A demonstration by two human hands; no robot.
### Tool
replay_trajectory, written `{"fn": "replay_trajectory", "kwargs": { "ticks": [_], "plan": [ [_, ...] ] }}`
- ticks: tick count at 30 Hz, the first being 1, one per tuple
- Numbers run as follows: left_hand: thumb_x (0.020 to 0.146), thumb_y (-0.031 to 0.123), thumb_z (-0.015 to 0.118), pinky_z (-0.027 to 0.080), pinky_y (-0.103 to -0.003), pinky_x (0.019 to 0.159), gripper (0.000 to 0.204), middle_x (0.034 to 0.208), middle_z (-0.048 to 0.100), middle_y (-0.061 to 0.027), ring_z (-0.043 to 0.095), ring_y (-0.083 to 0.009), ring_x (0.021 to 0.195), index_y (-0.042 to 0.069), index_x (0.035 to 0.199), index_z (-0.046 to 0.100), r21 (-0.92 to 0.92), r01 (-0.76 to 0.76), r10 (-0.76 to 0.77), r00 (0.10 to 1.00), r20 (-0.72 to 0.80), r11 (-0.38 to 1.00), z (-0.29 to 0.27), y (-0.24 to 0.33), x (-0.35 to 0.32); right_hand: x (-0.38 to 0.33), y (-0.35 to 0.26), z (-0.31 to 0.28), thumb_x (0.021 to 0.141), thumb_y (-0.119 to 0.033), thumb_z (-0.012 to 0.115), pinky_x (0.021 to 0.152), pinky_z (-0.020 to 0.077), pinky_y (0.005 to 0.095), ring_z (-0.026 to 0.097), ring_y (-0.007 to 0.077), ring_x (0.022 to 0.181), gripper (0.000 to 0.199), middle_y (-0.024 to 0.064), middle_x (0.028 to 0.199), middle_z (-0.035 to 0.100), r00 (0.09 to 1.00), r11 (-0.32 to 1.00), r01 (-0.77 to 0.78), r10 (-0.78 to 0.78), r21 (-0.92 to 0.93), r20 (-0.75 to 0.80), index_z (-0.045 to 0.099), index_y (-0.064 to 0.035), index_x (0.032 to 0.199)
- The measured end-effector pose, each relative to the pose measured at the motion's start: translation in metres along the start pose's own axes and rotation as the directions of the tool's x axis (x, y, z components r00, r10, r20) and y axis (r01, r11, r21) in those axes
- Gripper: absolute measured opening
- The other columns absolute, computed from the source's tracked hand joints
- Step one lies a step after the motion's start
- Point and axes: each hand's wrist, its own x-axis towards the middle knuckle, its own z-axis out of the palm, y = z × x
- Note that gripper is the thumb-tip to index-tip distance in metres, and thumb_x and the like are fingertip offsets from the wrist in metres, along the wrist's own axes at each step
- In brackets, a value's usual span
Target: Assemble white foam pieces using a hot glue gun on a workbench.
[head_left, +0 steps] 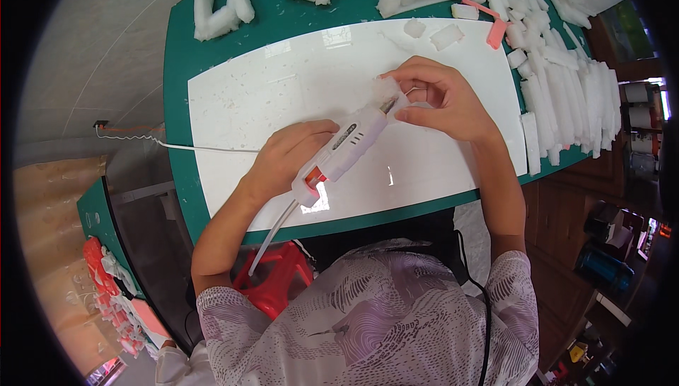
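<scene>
My left hand is wrapped round the handle of a white hot glue gun, which points up and to the right. A long translucent glue stick trails from its rear end toward me. My right hand pinches a small white foam piece between thumb and fingers. The gun's metal nozzle is right at this piece; whether they touch I cannot tell. Both hands are above a glossy white board.
Two small foam offcuts lie on the board's far side. Foam frames sit beyond it on the green table. Foam strips and pink pieces crowd the right. A white cord runs left. Below stands a red stool.
</scene>
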Motion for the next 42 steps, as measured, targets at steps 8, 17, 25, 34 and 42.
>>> {"fn": "replay_trajectory", "kwargs": {
  "ticks": [8, 17, 25, 34, 42],
  "plan": [
    [0.072, 0.007, 0.070, 0.055, -0.038, 0.086, 0.034, 0.117, 0.065, -0.0179, 0.066, -0.0335, 0.101, -0.001, 0.104, 0.062, -0.020, -0.008, 0.008, 1.000, -0.002, 1.000, -0.001, 0.000, 0.000, -0.001, 0.001, -0.001, 0.076, 0.011, 0.072, 0.091, 0.0546, 0.0283, 0.060, 0.0154, 0.103, 0.048, 0.0076, 0.114, 0.057, 1.000, 1.000, -0.010, 0.009, 0.022, 0.013, 0.063, 0.0016, 0.122],
    [0.072, 0.009, 0.070, 0.055, -0.037, 0.085, 0.032, 0.114, 0.066, -0.0177, 0.067, -0.0323, 0.100, -0.001, 0.102, 0.063, -0.070, 0.004, -0.006, 1.000, -0.025, 0.998, -0.003, 0.005, 0.004, -0.002, -0.002, 0.002, 0.075, 0.008, 0.073, 0.090, 0.0538, 0.0278, 0.059, 0.0157, 0.104, 0.050, 0.0081, 0.116, 0.058, 0.999, 0.986, -0.031, 0.025, 0.161, 0.034, 0.062, 0.0020, 0.123],
    [0.075, 0.008, 0.070, 0.055, -0.036, 0.087, 0.032, 0.114, 0.066, -0.0183, 0.067, -0.0325, 0.101, -0.002, 0.105, 0.063, -0.180, 0.080, -0.079, 0.997, 0.009, 0.980, -0.002, 0.008, 0.001, -0.002, -0.001, 0.001, 0.075, 0.009, 0.073, 0.092, 0.0538, 0.0293, 0.059, 0.0181, 0.110, 0.051, 0.0095, 0.119, 0.057, 0.997, 0.965, -0.047, 0.031, 0.256, 0.066, 0.060, 0.0039, 0.124],
    [0.075, 0.007, 0.070, 0.054, -0.034, 0.089, 0.032, 0.114, 0.066, -0.0182, 0.067, -0.0309, 0.104, -0.001, 0.106, 0.064, -0.196, 0.198, -0.179, 0.978, 0.111, 0.960, -0.005, 0.008, -0.001, -0.002, -0.002, 0.002, 0.075, 0.012, 0.071, 0.092, 0.0554, 0.0307, 0.059, 0.0207, 0.115, 0.053, 0.0111, 0.121, 0.056, 0.997, 0.967, -0.042, 0.022, 0.251, 0.080, 0.058, 0.0053, 0.126],
    [0.071, 0.010, 0.085, 0.055, -0.032, 0.087, 0.039, 0.113, 0.068, -0.0107, 0.067, -0.0258, 0.103, 0.005, 0.105, 0.066, -0.296, 0.317, -0.293, 0.948, 0.122, 0.901, -0.005, 0.015, 0.002, -0.003, 0.001, 0.005, 0.080, 0.010, 0.070, 0.088, 0.0561, 0.0279, 0.058, 0.0160, 0.107, 0.048, 0.0100, 0.125, 0.057, 0.997, 0.948, -0.002, -0.021, 0.319, 0.070, 0.058, 0.0010, 0.125]
  ]
}}
